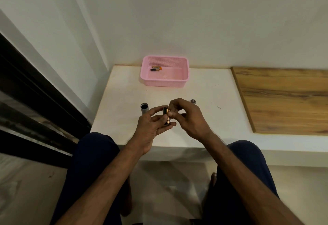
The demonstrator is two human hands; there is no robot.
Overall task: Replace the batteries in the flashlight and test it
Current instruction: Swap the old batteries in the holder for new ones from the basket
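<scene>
Left hand (150,129) curls round a black-and-copper cylindrical battery bundle (166,114), held over the smooth white bench (204,90). Right hand (188,118) pinches the bundle's top end with fingertips. Silver flashlight tube (144,108) stands upright just left of the hands, its dark mouth open. Round metal cap (193,101) lies to the right. Pink perforated plastic basket (177,81) holds loose batteries (156,68).

A white table (124,100) stands in the wall corner; a pink basket (147,81) sits at its far edge; a grey flashlight tube (144,108) stands upright, open end up; a small end cap (193,101) lies well apart to its right; a wooden board (284,100) covers the right side.
</scene>
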